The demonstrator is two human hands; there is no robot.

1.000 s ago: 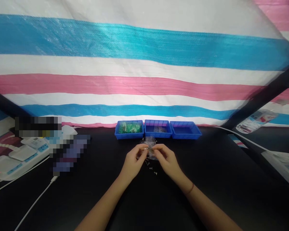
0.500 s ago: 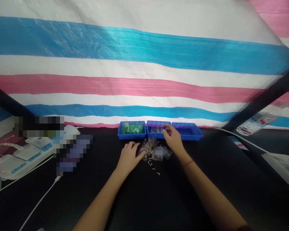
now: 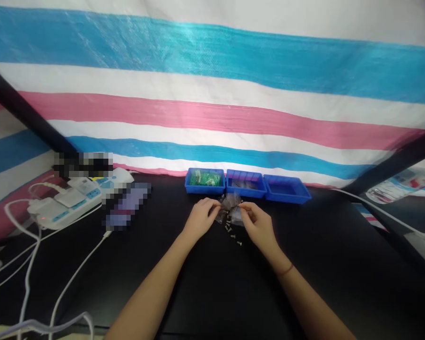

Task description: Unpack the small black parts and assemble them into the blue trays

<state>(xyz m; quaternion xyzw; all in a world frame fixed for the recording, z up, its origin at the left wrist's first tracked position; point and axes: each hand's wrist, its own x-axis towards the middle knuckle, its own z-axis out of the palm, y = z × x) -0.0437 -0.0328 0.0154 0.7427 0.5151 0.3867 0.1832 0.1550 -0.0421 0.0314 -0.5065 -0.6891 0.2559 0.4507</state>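
Observation:
My left hand [image 3: 200, 217] and my right hand [image 3: 260, 225] face each other over a small pile on the black table. Between their fingertips is a small clear plastic bag [image 3: 231, 201], pinched at its left and right sides. Below it lies another clear bag [image 3: 236, 217], partly covered by my right fingers. Several loose metal screws [image 3: 228, 227] trail from the pile toward me. The rest of the pile is hidden behind the hands and the bag.
Behind the pile stand three blue bins: the left bin [image 3: 204, 190] holds green packets, the middle bin [image 3: 246, 192] some clear bags, and the right bin [image 3: 286, 197] shows a bare floor. A power strip [image 3: 71, 208] with cables and a blurred phone-like object [image 3: 127, 206] lie left.
My right hand has come back from the middle bin to the pile, and both hands now pinch a clear bag. The view has shifted, so the bins appear further right and slightly higher.

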